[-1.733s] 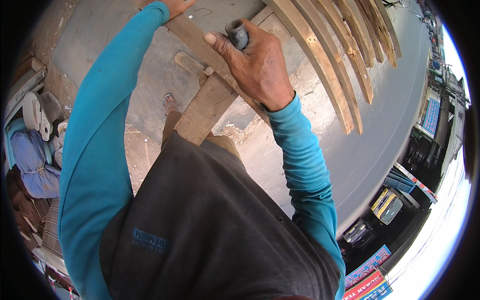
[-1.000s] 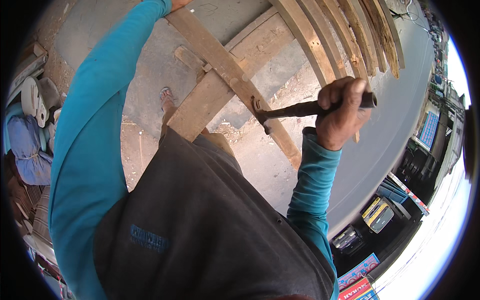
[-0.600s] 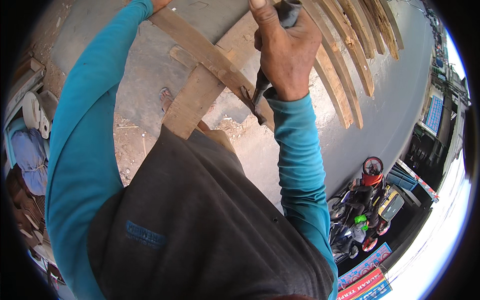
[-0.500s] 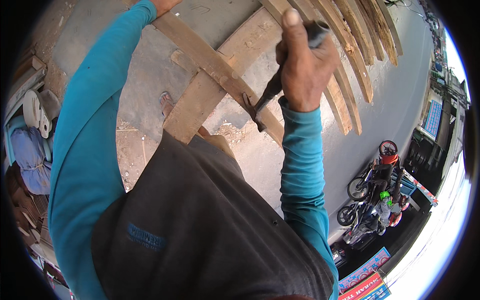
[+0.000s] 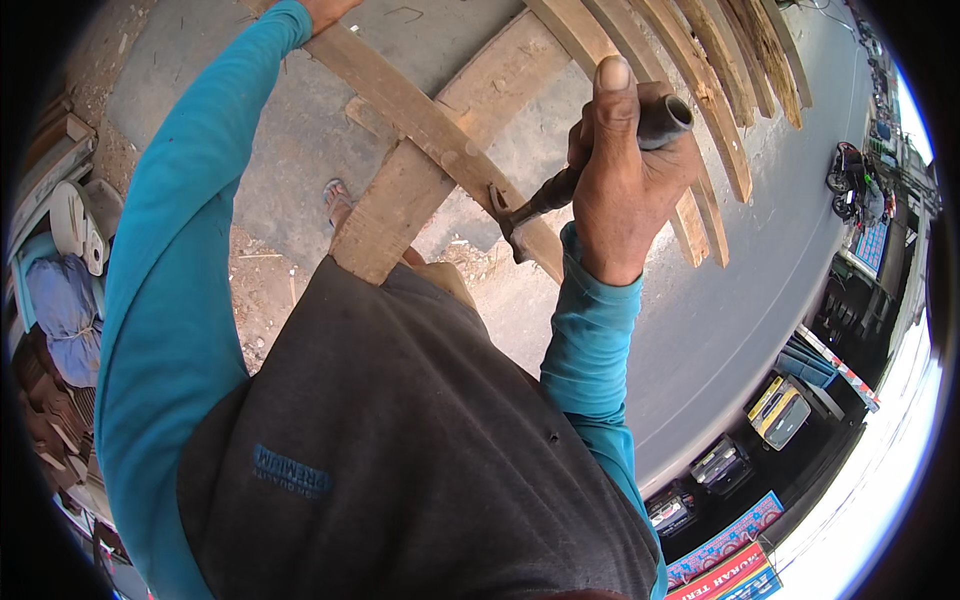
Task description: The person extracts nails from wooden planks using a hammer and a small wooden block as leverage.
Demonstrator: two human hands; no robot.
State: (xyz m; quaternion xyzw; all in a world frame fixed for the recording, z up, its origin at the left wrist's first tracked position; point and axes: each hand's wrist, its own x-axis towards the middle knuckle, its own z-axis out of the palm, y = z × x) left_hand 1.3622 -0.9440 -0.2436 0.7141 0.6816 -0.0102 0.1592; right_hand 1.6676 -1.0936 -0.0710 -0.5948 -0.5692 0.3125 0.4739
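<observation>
My right hand point(image 5: 620, 180) grips the dark handle of a claw hammer point(image 5: 545, 200), raised in front of me. The hammer's head hangs just above a long curved wooden plank point(image 5: 420, 115) that runs diagonally across a wider board point(image 5: 400, 205). My left hand point(image 5: 325, 10) reaches far out to the top edge and rests on the upper end of that plank; only part of the hand shows. Both arms wear teal sleeves.
Several more curved wooden slats point(image 5: 700, 80) lie side by side at the upper right on the grey pavement point(image 5: 760, 280). My sandalled foot point(image 5: 338, 198) stands beside the wide board. Bundles and stacked goods point(image 5: 60, 280) sit at the left. Motorbikes point(image 5: 850, 170) and shop fronts line the right rim.
My right hand has swung the hammer up, down onto the plank and up again. My left hand has stayed on the plank's far end. A motorbike has passed along the street.
</observation>
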